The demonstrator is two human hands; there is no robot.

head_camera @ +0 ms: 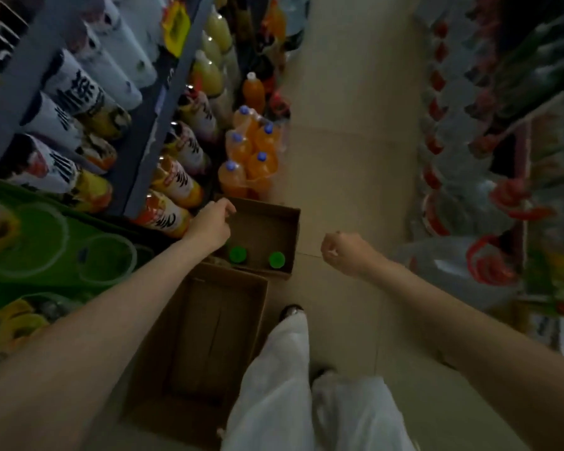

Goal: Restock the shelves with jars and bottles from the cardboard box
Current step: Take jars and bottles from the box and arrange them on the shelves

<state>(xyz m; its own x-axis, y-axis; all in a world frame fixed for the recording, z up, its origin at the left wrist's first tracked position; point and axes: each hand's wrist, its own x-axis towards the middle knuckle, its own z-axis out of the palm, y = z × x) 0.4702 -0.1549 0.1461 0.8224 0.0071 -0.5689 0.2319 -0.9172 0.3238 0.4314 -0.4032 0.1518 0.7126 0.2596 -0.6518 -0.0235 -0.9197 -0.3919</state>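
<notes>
Beige tiled floor (355, 125) runs up the middle of a shop aisle, seen from above. On the left stands a grey shelf unit (163, 102) packed with labelled drink bottles (176, 180); a shrink-wrapped pack of orange soda bottles (251, 157) sits on the floor beside it. Two cardboard boxes lie below the shelves — the nearer box (202, 336) looks empty, the farther box (271, 229) holds two green-capped bottles (238, 254) along its near wall. White trousers (284, 385) and a dark shoe (290, 310) show at the bottom. The left hand (212, 219) reaches over the farther box's left edge, fingers loosely curled, holding nothing. The right hand (342, 250) hangs over the floor — clenched, empty.
</notes>
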